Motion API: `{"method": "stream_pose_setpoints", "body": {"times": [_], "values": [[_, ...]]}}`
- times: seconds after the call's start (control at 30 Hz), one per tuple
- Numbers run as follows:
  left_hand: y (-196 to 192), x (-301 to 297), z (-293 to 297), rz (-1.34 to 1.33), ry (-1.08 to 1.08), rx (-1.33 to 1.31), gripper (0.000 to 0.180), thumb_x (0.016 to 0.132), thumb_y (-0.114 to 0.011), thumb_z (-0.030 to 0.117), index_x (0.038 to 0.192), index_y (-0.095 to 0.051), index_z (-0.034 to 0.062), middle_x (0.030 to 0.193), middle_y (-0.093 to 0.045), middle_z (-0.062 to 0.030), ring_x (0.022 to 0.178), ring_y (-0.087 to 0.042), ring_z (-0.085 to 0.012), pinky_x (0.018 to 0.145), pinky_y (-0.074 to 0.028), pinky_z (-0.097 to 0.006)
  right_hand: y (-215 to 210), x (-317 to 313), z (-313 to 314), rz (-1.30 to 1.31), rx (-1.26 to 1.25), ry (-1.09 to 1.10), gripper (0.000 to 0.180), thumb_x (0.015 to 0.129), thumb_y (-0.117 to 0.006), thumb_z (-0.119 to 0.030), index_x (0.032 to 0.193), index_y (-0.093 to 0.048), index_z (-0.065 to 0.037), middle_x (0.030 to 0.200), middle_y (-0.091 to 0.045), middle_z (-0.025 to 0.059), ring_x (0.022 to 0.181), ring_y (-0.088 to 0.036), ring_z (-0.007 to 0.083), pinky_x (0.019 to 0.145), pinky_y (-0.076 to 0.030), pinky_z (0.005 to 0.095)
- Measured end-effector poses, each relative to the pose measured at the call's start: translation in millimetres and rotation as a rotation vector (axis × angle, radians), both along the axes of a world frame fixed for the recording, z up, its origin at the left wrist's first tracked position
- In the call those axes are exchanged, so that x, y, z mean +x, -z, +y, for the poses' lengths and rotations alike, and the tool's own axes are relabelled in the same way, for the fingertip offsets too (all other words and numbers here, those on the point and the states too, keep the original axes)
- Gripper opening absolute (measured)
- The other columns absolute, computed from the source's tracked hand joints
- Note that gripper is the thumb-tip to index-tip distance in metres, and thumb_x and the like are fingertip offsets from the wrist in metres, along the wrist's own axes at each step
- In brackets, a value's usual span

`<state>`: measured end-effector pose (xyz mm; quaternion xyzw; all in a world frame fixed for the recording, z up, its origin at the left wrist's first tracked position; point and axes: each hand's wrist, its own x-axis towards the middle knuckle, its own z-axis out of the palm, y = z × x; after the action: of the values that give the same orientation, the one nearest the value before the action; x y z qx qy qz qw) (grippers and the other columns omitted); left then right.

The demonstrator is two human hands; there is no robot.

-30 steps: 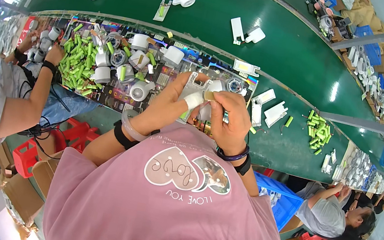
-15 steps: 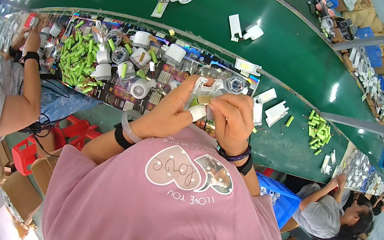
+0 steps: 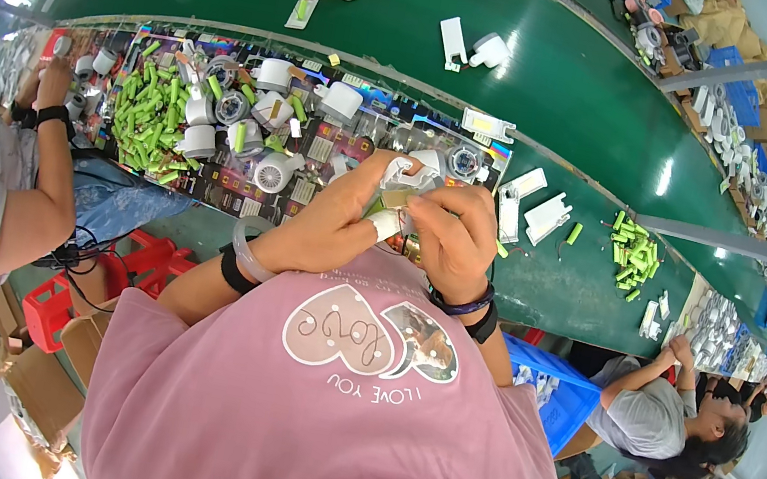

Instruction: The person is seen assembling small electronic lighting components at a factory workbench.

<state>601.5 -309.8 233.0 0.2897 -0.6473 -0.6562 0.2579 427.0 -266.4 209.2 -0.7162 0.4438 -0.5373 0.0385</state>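
My left hand [image 3: 332, 216] is closed round a white plastic casing [image 3: 405, 174], held above the near edge of the bench. White tape [image 3: 387, 225] wraps the thumb of that hand. Against the casing, my right hand [image 3: 457, 237] pinches with thumb and forefinger; what lies between those fingertips is too small to make out. A brownish piece [image 3: 394, 199] shows inside the casing beside the fingertips. Just beyond my hands, a round white part with a clear face [image 3: 465, 161] lies on the bench.
Left of my hands are a heap of green battery cells [image 3: 146, 114] and a white grilled fan head [image 3: 271, 172]. White shells [image 3: 547, 216] and more green cells [image 3: 635, 253] lie right. Parts sit along the green belt [image 3: 377, 36]. People work on both sides; a blue crate [image 3: 568, 408] stands right.
The whole view has shifted slightly left. Parts on the green belt have moved further left than those on the bench. Both hands keep their hold, with the right fingertips slightly shifted at the casing.
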Motion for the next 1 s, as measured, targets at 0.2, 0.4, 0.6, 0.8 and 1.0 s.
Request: {"method": "stream_pose_setpoints", "body": {"times": [0.2, 0.4, 0.6, 0.8, 1.0], "values": [[4, -2, 1, 0.000, -0.003, -0.086, 0.046, 0.086, -0.050, 0.001, 0.131, -0.036, 0.0032, 0.110, -0.049, -0.0063, 0.094, -0.049, -0.0088, 0.075, -0.045, -0.022, 1, 2, 2, -0.029, -0.006, 0.035, 0.029, 0.061, -0.073, 0.000, 0.088, -0.069, -0.010, 0.083, -0.062, 0.0037, 0.065, -0.054, 0.0188, 0.062, -0.039, 0.0307], [8, -3, 5, 0.109, -0.012, 0.039, 0.047, 0.087, -0.051, 0.004, 0.132, -0.037, 0.0040, 0.108, -0.050, -0.0049, 0.093, -0.050, -0.0089, 0.076, -0.044, -0.022, 4, 4, 3, -0.060, -0.008, 0.054, 0.027, 0.064, -0.073, 0.001, 0.089, -0.067, -0.008, 0.081, -0.062, 0.0048, 0.064, -0.054, 0.0195, 0.062, -0.039, 0.0313], [11, -6, 6, 0.149, -0.060, -0.032, 0.045, 0.092, -0.051, 0.011, 0.135, -0.037, 0.0044, 0.101, -0.051, -0.0009, 0.084, -0.049, -0.0057, 0.067, -0.044, -0.019, 3, 6, 3, -0.053, 0.001, 0.052, 0.025, 0.066, -0.072, 0.002, 0.088, -0.066, -0.007, 0.082, -0.061, 0.0060, 0.065, -0.054, 0.0210, 0.062, -0.039, 0.0321], [14, -7, 4, 0.044, -0.064, -0.031, 0.039, 0.092, -0.049, 0.009, 0.130, -0.043, 0.0010, 0.124, -0.053, -0.0152, 0.113, -0.053, -0.0245, 0.095, -0.041, -0.033, 4, 3, 5, -0.004, -0.012, 0.088, 0.025, 0.064, -0.070, 0.001, 0.088, -0.065, -0.007, 0.083, -0.061, 0.0067, 0.067, -0.055, 0.0221, 0.062, -0.040, 0.0335], [15, -14, 6, 0.058, -0.229, 0.003, 0.033, 0.092, -0.051, 0.010, 0.123, -0.053, 0.0012, 0.079, -0.056, -0.0005, 0.057, -0.047, -0.0063, 0.049, -0.039, -0.021, 4, 8, 2, 0.002, -0.040, 0.109, 0.024, 0.067, -0.068, -0.006, 0.090, -0.063, -0.008, 0.082, -0.061, 0.0046, 0.073, -0.059, 0.0202, 0.065, -0.041, 0.0349]]}}
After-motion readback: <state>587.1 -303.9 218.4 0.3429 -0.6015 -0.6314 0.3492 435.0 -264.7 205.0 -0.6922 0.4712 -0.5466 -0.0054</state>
